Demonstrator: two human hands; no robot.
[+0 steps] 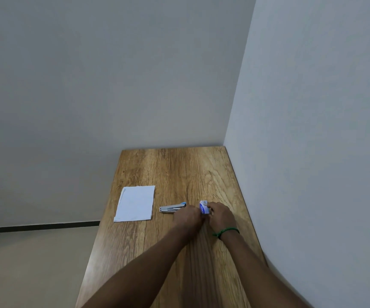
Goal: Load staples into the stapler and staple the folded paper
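A small blue and white staple box (204, 207) is held just above the wooden table (175, 170). My right hand (220, 216) grips it from the right, and my left hand (188, 216) closes on its left end. A silver stapler with a blue tip (172, 208) lies flat on the table just left of my left hand, untouched. The folded white paper (135, 203) lies flat further left, near the table's left edge.
A white wall runs close along the table's right side and another stands behind its far edge. The table's left edge drops to a beige floor. A green band circles my right wrist (225, 231).
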